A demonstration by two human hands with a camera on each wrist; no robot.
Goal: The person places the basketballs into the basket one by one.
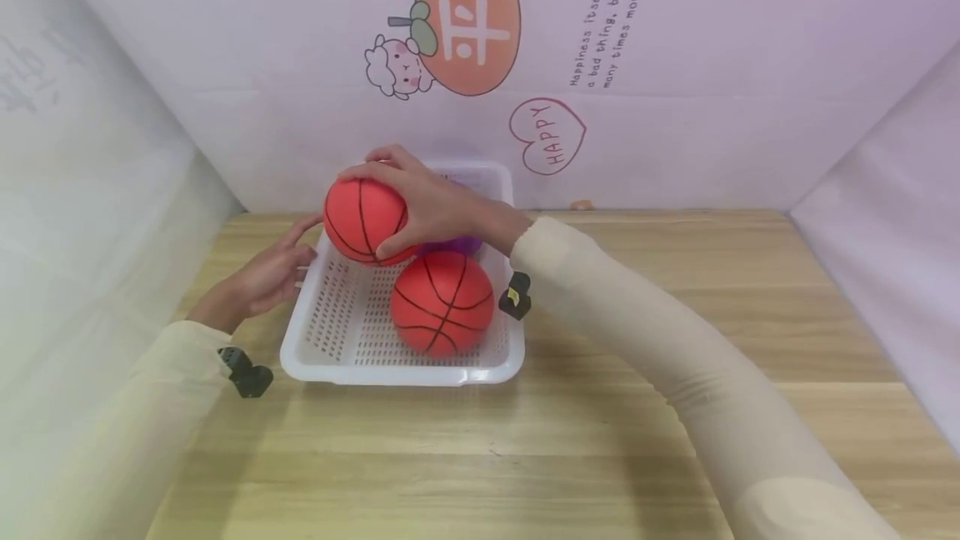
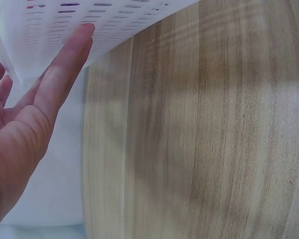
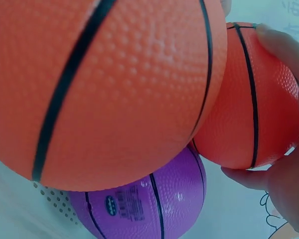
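Note:
My right hand (image 1: 423,198) grips a small orange-red toy basketball (image 1: 360,219) at the far left part of a white perforated plastic basket (image 1: 405,375). In the right wrist view, its thumb and fingers spread round the held ball (image 3: 251,99). Another orange-red basketball (image 1: 442,307) sits in the basket's near right part. A purple ball (image 3: 154,199) lies at the back, mostly hidden by my right hand in the head view. My left hand (image 1: 273,277) is at the basket's left side. In the left wrist view, a straight finger (image 2: 65,69) lies against the slotted wall.
The basket stands on a wood-grain table (image 1: 480,457) near the back wall. A white cloth with printed drawings (image 1: 480,15) covers that wall, and pale cloth hangs at both sides. Each sleeve carries a small black wrist device (image 1: 247,373).

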